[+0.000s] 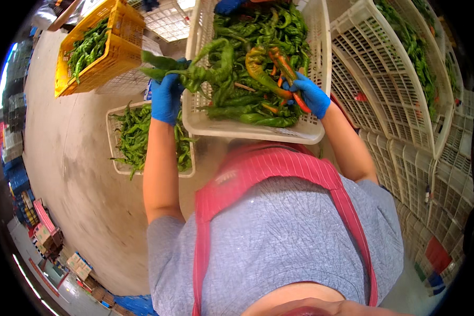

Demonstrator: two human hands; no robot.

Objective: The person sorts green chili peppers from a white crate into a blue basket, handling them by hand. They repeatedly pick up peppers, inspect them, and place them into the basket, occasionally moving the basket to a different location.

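Note:
A white plastic crate (256, 133) full of long green peppers (270, 118) stands right in front of me. My left hand (166, 94), in a blue glove, grips several green peppers (162, 62) just outside the crate's left wall. Over the crate's right side, my right hand (310, 94), also blue-gloved, is closed on several red-orange peppers (286, 71). A curved, orange-green pepper (256, 70) lies beside them, its lower end near my fingers. How many each hand holds cannot be told.
A low white crate of green peppers (132, 134) sits on the floor to the left. Beyond it stands a yellow crate (122, 51) with peppers. Stacked white crates (379, 79) rise close on the right. Another person's blue-gloved hand (227, 6) is at the main crate's far end.

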